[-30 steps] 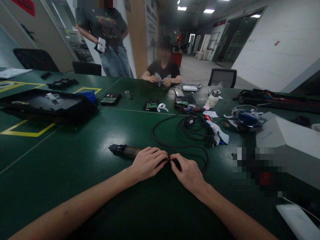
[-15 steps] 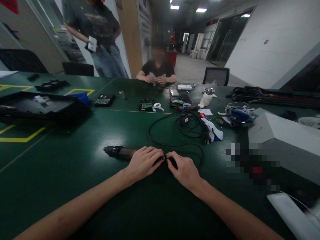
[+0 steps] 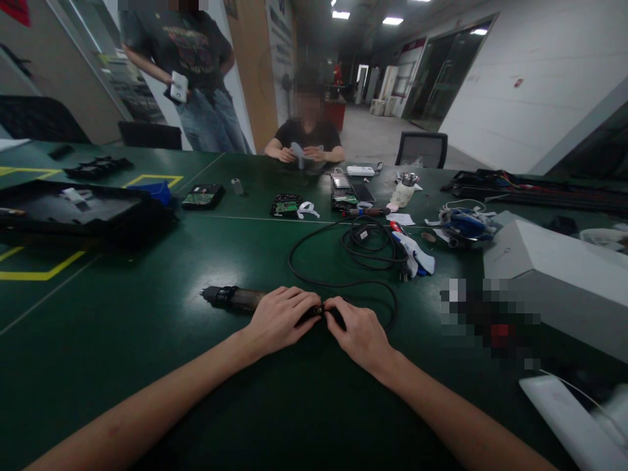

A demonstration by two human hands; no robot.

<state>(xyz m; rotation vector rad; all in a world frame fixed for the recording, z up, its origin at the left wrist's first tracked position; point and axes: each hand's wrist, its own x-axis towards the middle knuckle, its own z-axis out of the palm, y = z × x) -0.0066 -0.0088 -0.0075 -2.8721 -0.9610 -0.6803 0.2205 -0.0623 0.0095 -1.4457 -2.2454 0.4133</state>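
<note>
An electric screwdriver (image 3: 240, 298) lies on the green table with its tip to the left. My left hand (image 3: 282, 319) is closed over its rear part, hiding most of the handle. Just right of it, my right hand (image 3: 360, 330) pinches the end of a black power cord (image 3: 338, 284), mostly covered by the fingers. The fingertips of both hands nearly meet at the screwdriver's back end; whether the cord end is seated there I cannot tell. From my right hand the cord loops away into a coil beyond.
Gloves (image 3: 417, 254), a blue-and-white bundle (image 3: 466, 222) and a white box (image 3: 549, 268) lie to the right. A black tray (image 3: 98, 229) is at left. Circuit boards (image 3: 287, 204) lie farther back. One person (image 3: 307, 137) sits opposite; another stands (image 3: 196, 72) behind, at left.
My hands stay at the screwdriver's rear end, with slightly more of the small gap between the fingertips showing. The seated person's hands have shifted a little. The view has moved slightly.
</note>
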